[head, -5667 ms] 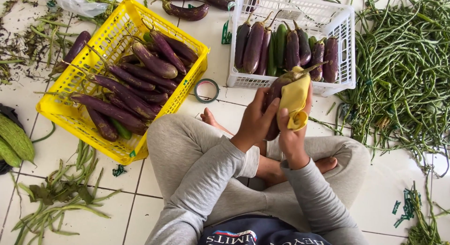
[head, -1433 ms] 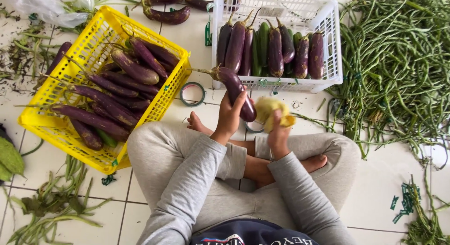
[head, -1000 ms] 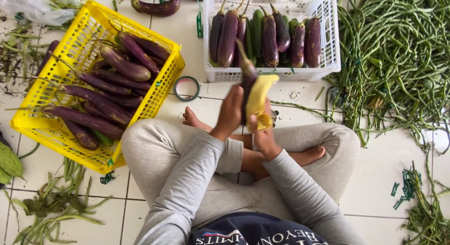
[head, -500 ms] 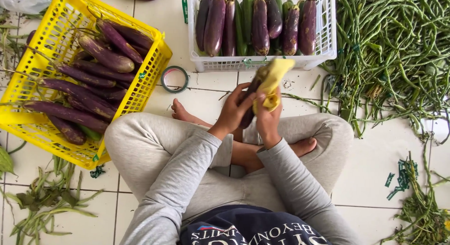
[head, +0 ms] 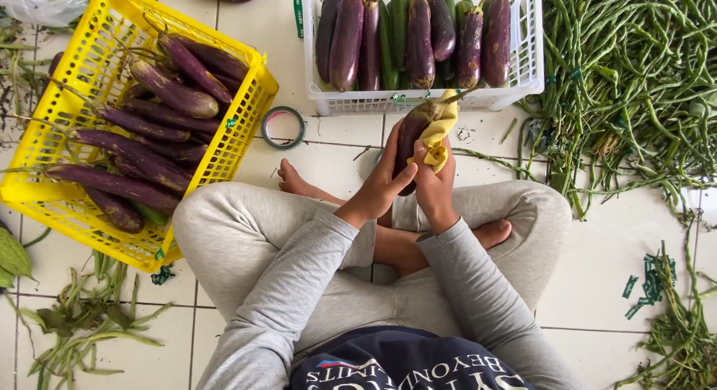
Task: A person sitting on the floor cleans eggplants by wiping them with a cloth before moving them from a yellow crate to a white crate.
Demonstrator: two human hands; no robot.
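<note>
White floor tiles: left hand [head: 385, 185] grips an eggplant [head: 412, 136], right hand [head: 435, 182] rubs it with a yellow cloth [head: 439, 132]; white crate [head: 523, 76] part-filled, yellow crate [head: 45, 203] still loaded.

Long grey sleeves [head: 299, 285], grey trousers [head: 239, 233], dark navy top with printed lettering [head: 403, 364], bare feet [head: 299, 185]

Produce-sorting spot on a tiled floor [head: 612, 285]; 2 vegetable crates [head: 45, 196], bean heaps [head: 635, 84].

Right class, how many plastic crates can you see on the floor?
2: a yellow crate at left and a white crate at top centre, both holding eggplants. More may lie outside the picture.
</note>
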